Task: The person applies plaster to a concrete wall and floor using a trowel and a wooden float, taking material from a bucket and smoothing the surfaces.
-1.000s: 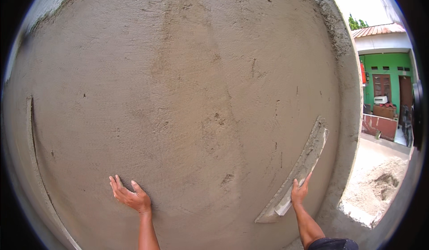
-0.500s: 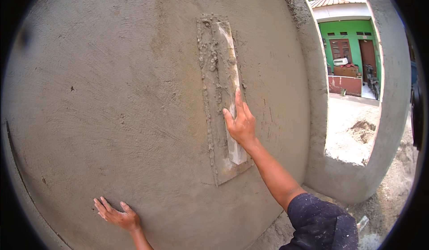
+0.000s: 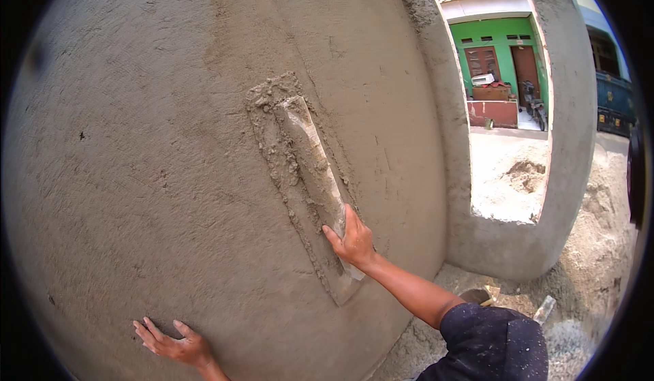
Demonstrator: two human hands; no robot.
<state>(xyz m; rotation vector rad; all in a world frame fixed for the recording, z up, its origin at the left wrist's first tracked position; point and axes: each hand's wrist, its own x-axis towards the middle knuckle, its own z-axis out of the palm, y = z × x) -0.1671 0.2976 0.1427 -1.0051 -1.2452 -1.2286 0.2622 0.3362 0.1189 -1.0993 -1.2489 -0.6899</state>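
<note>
My right hand (image 3: pixel 351 240) grips the lower part of the long raised handle of a plastering float (image 3: pixel 319 163). The float lies against the wet grey wall (image 3: pixel 177 197), its top leaning to the left. Lumps of wet mortar cling to its upper end and along its left side. At the lower left my left hand (image 3: pixel 172 344) rests against the plaster with its fingers spread, holding nothing. The palm side of both hands is hidden.
Right of the wall stands a plastered opening frame (image 3: pixel 507 248), with a green house front (image 3: pixel 501 50) beyond it. A bucket (image 3: pixel 477 296) sits by the wall's foot at the lower right. Rough sandy ground (image 3: pixel 579 292) spreads there.
The float has moved down in my right hand, and its top has tilted to the left. My left hand stays near the same place. The whole view has shifted somewhat.
</note>
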